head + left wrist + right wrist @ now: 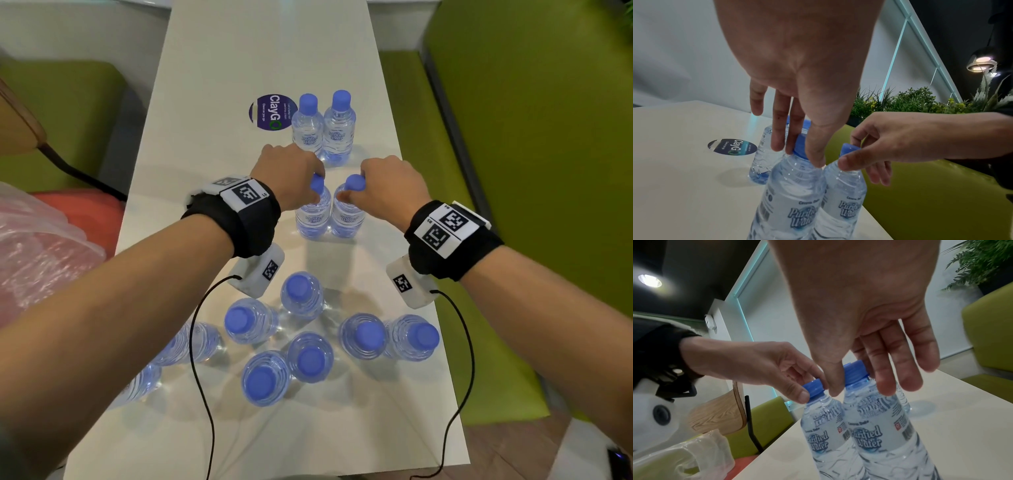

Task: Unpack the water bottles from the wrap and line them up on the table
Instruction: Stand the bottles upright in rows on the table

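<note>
Palms down just behind the ClayGo sticker (269, 112), left hand (289, 174) and right hand (388, 186) each pinch an upright bottle's cap, left bottle (312, 214) touching right bottle (346, 216).

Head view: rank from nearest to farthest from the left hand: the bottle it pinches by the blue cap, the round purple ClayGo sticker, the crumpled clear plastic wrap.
1. Clear plastic water bottle with blue cap, pinched by the left hand.
2. Round purple ClayGo sticker, on the tabletop beyond the hand.
3. Crumpled clear plastic wrap, off the table's left edge.
</note>
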The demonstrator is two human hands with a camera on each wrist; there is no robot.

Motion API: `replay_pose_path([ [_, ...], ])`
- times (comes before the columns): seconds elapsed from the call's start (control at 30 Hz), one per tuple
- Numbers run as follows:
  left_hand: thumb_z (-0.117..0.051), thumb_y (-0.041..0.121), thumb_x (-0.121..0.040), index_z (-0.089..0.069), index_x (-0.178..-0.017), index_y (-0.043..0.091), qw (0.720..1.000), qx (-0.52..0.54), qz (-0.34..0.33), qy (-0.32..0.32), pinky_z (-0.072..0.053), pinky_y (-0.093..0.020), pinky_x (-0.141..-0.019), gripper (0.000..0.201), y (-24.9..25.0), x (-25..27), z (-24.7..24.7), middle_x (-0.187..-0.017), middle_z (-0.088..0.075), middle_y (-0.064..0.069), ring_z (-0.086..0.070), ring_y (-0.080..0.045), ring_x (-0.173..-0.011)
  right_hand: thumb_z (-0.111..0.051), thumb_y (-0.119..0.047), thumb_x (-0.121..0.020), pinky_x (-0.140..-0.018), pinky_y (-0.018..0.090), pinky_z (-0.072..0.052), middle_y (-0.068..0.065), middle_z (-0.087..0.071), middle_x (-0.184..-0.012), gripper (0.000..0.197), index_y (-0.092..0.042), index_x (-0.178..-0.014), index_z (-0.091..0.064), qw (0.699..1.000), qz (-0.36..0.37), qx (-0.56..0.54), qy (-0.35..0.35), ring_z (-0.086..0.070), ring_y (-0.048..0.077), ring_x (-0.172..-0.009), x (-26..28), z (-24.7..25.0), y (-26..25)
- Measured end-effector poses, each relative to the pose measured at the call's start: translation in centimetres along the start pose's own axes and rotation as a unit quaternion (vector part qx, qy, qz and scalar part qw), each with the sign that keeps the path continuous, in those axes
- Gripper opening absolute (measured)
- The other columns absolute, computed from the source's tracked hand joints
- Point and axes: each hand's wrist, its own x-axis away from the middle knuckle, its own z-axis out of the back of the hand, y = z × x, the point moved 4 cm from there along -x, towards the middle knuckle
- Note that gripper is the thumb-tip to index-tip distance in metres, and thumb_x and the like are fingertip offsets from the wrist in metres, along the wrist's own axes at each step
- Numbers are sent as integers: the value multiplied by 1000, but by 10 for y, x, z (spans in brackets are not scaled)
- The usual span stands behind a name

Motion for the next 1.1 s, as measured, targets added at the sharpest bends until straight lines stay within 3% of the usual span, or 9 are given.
replay_pose_path([
  [0.1, -68, 46, -79, -61, -120, 24, 999, 40, 23, -1, -43, -37, -85, 47, -5, 0, -3, -113, -66, -6, -61, -31, -100, -61, -63, -84, -66, 32, -37, 7, -56, -92, 51, -14, -96, -52, 1000, 12, -9, 1, -52, 28, -81, 0, -1, 1],
  [0.23, -70, 49, -77, -63, -108, 16, 998, 52, 30, -12, -42, -34, -71, 46, -5, -2, -10, -105, -63, -9, -58, -30, -90, -65, -52, -86, -67, 31, -39, 11, -64, -103, 47, -15, -113, -58, 998, 46, -32, 4, -58, 31, -89, -3, -4, 0],
  [0.43, -59, 45, -86, -59, -101, 11, 998, 52, 42, 2, -38, -33, -70, 37, -15, -20, -10, -102, -59, -11, -47, -26, -80, -62, -46, -89, -69, 35, -46, 12, -67, -97, 42, -11, -113, -57, 992, 31, -112, 59, -61, 36, -90, -23, -6, 8],
  [0.63, -58, 39, -89, -58, -102, 6, 996, 70, 38, 31, -35, -33, -71, 36, -25, -43, -2, -101, -58, -14, -50, -30, -82, -65, -40, -89, -69, 32, -44, 11, -67, -95, 38, -9, -111, -60, 984, 27, -153, 87, -61, 33, -88, -55, -1, 11],
  [0.8, -58, 37, -89, -59, -102, 5, 994, 78, 48, 53, -34, -33, -68, 35, -32, -60, 1, -100, -59, -14, -46, -26, -77, -65, -40, -90, -68, 31, -40, 10, -66, -93, 37, -10, -110, -59, 984, 32, -155, 86, -59, 31, -86, -75, 0, 10],
  [1.0, -59, 43, -89, -59, -103, 8, 993, 92, 50, 62, -38, -33, -70, 37, -34, -69, 1, -95, -52, -7, -51, -28, -80, -65, -42, -90, -68, 28, -36, 5, -61, -90, 38, -13, -114, -57, 984, 43, -161, 63, -57, 27, -83, -90, -3, 7],
  [1.1, -53, 62, -84, -64, -102, 15, 985, 130, 66, 92, -47, -34, -72, 52, -42, -72, 5, -92, -63, -1, -61, -27, -85, -59, -58, -87, -68, 31, -45, 2, -65, -86, 45, -19, -109, -61, 984, 25, -165, 65, -62, 25, -83, -101, 3, 12],
])
